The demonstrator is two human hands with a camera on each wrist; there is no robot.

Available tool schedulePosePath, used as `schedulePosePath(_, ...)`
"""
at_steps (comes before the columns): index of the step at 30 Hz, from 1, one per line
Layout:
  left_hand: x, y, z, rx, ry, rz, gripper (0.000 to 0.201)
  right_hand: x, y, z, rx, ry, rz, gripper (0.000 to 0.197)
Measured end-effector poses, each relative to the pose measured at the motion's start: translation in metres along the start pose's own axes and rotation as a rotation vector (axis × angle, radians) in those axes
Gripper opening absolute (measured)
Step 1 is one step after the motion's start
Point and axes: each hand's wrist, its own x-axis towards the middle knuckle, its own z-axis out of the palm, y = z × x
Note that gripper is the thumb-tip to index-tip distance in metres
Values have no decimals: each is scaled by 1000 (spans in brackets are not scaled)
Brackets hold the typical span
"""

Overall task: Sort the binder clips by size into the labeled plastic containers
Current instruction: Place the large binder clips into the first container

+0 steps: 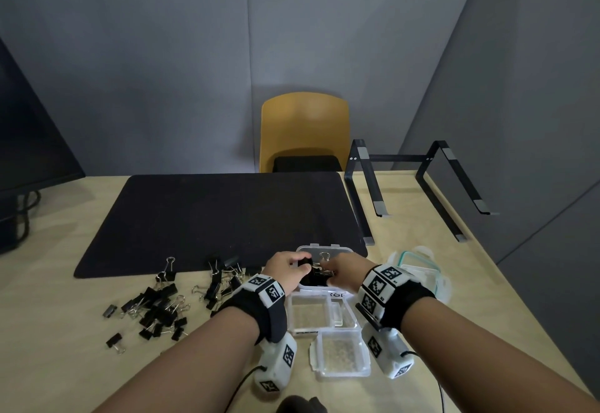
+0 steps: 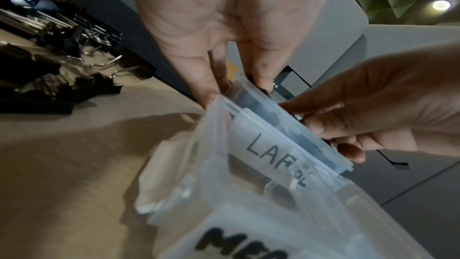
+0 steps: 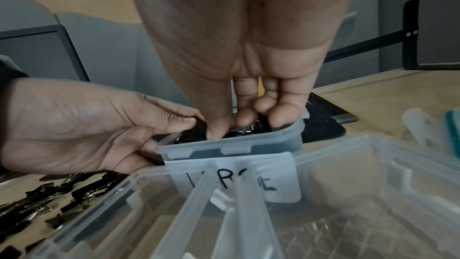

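Observation:
The clear container labelled LARGE [image 1: 324,247] [image 2: 273,109] [image 3: 231,145] stands at the black mat's near edge, with black binder clips inside. Both hands reach into it. My left hand [image 1: 293,266] [image 2: 234,88] [image 3: 185,126] pinches a black clip at the container's left corner. My right hand [image 1: 333,273] [image 3: 231,125] [image 2: 311,123] has its fingers curled down onto a clip whose wire handle [image 1: 324,255] stands up. Nearer me stand the MED container [image 1: 293,315] [image 2: 236,243] and a smaller one [image 1: 316,358], no clips showing in either. Loose clips [image 1: 159,302] [image 3: 49,204] lie in a pile to the left.
A black mat [image 1: 220,218] covers the table's middle. A black laptop stand [image 1: 418,192] sits at the back right and a yellow chair [image 1: 303,130] behind the table. Container lids [image 1: 422,269] lie to the right of the hands. A monitor [image 1: 29,140] stands at far left.

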Motion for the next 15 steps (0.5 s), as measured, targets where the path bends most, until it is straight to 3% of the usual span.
schedulePosePath(7, -4, 4, -6, 162, -63, 68, 36, -1, 1, -1, 37, 10, -10, 34)
schedulePosePath(15, -19, 5, -10, 206, -76, 90, 55, -6, 0, 7, 97, 171, -16, 40)
